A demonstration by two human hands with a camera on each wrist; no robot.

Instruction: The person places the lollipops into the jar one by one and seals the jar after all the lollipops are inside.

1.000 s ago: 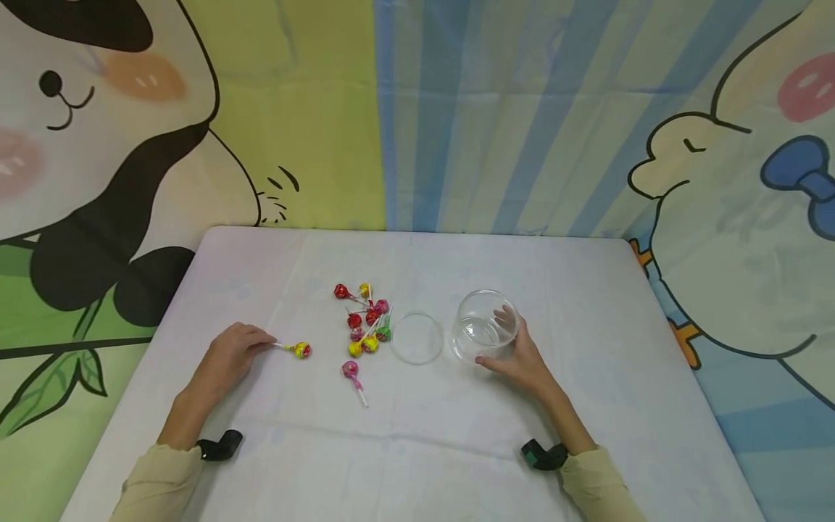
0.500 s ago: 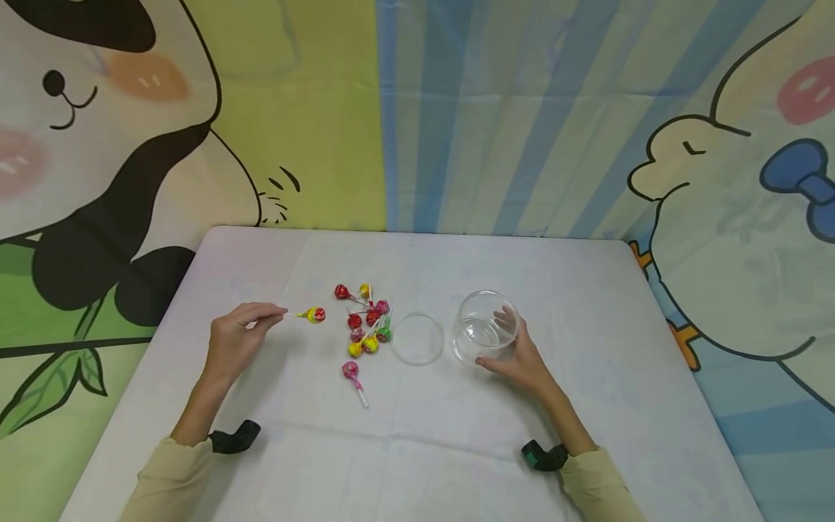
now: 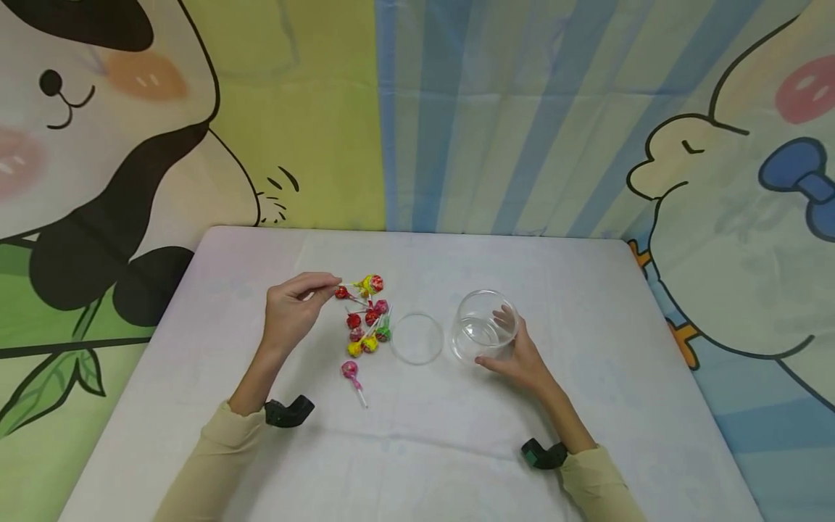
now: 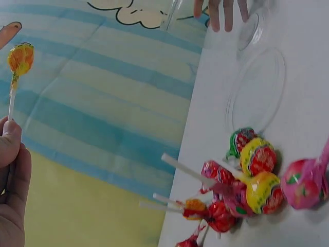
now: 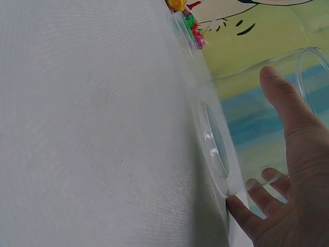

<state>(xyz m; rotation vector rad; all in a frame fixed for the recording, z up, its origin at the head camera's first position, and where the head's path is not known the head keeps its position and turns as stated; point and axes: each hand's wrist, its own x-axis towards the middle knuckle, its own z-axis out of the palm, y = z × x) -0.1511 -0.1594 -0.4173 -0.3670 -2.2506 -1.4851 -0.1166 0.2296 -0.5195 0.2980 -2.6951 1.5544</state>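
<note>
Moved: yellow-and-red lollipop [image 3: 375,283], stick [image 4: 11,105] pinched in left grip [image 3: 290,313], rightward toward far edge of desk [image 3: 561,272], so nearer clear jar [image 3: 479,330]; right grip [image 3: 524,365], widely spread, holds jar.

Wrist views, cropped
Left: left hand [image 4: 13,195] at left edge, pink lollipop [image 4: 302,186] at right. Right: clear jar [image 5: 249,126] past right edge.

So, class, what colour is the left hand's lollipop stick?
The stick is white, clearest in the left wrist view.
</note>
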